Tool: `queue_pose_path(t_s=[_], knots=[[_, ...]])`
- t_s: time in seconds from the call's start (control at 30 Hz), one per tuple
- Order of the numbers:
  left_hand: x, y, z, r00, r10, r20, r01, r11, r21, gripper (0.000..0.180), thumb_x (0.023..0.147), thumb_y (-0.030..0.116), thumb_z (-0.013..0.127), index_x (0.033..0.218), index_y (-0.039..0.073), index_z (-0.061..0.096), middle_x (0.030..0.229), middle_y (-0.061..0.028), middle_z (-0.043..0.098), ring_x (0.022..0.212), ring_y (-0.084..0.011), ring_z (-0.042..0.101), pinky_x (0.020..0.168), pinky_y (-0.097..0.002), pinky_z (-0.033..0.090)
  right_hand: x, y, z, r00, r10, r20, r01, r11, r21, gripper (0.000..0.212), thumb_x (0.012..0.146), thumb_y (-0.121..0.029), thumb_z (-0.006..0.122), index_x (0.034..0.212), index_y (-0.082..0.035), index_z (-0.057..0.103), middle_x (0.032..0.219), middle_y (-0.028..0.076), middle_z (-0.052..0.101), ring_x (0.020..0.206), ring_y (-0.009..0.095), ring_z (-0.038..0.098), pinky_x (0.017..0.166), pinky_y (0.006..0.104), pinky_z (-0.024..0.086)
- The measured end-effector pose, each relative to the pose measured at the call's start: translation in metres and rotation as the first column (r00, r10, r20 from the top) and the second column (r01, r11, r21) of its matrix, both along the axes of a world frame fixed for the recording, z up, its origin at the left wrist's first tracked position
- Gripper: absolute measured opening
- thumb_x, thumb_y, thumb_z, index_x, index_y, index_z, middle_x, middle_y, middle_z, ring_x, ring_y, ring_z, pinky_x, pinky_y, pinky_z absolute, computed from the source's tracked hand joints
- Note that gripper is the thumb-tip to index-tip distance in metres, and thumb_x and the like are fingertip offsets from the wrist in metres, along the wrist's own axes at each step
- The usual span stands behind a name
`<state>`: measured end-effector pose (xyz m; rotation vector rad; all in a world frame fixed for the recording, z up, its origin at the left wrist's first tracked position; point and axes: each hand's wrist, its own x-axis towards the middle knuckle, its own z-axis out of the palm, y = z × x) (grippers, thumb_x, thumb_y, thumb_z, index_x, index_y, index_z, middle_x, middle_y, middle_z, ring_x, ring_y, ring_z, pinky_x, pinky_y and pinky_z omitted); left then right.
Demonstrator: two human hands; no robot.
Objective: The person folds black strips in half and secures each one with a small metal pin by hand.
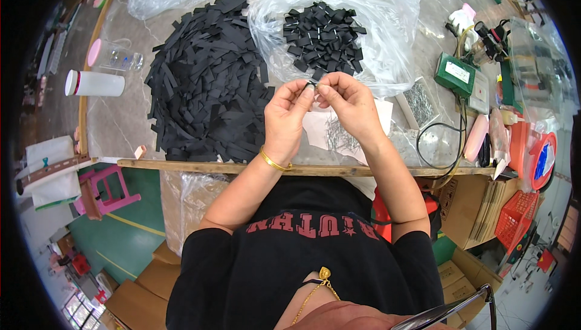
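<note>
The step in hand looked like fitting or folding a small black piece (311,83) at the fingertips, perhaps around a bit of metal, though the fingers hid too much to be certain. The left hand (287,111) pinched it between thumb and fingers, and the right hand (352,105) gripped it from the other side, so that the two met just in front of a heap of folded black pieces (322,39) on a clear plastic sheet (390,24). The next move seemed to call for keeping both pinches firm while the fold was closed and evened up, then laying the piece with that heap. It was held above the surface (124,136), dark and tiny, mostly covered by the thumbs, with a pale glint beside it. To its left spread a large pile of flat black strips (209,91); below the right hand, thin metal pieces (341,136) lay scattered on white paper (315,127), with more in a shallow box (419,105) to the right.
</note>
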<state>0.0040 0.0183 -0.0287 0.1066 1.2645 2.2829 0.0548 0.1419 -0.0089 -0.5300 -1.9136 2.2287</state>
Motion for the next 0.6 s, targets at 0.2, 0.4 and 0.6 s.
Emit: queue_pose_path(t_s=[0.2, 0.4, 0.6], knots=[[-0.008, -0.004, 0.006, 0.999, -0.028, 0.02, 0.028, 1.0, -0.002, 0.017, 0.084, 0.004, 0.061, 0.099, -0.002, 0.059, 0.087, -0.003, 0.062, 0.075, -0.0067, 0.053, 0.069, -0.0195, 0.042, 0.001, -0.005, 0.002, 0.999, -0.019, -0.027, 0.02, 0.999, 0.048, 0.012, 0.088, -0.011, 0.057, 0.094, 0.0, 0.059, 0.081, 0.002, 0.061, 0.074, 0.007, 0.057, 0.066, 0.0216, 0.047], [-0.009, -0.003, 0.008, 0.966, -0.148, 0.211, 0.121, 0.983, 0.136, 0.016, 0.084, 0.003, 0.059, 0.099, -0.003, 0.058, 0.087, -0.0055, 0.062, 0.074, -0.0096, 0.055, 0.069, -0.0211, 0.044, 0.002, 0.002, 0.004, 1.0, -0.004, -0.016, 0.003, 0.999, -0.047, 0.018, 0.087, -0.013, 0.059, 0.099, -0.001, 0.06, 0.083, 0.003, 0.062, 0.072, 0.007, 0.057, 0.06, 0.0206, 0.046], [-0.04, 0.03, 0.017, 0.982, -0.182, 0.052, 0.18, 0.982, 0.051, 0.022, 0.083, 0.004, 0.06, 0.103, -0.004, 0.056, 0.091, -0.0078, 0.062, 0.077, -0.0116, 0.058, 0.068, -0.0211, 0.045, 0.015, 0.02, 0.0, 0.994, -0.111, 0.014, 0.109, 0.991, 0.081, 0.018, 0.086, -0.013, 0.06, 0.1, -0.002, 0.062, 0.08, 0.0, 0.063, 0.067, 0.006, 0.056, 0.056, 0.02, 0.044]])
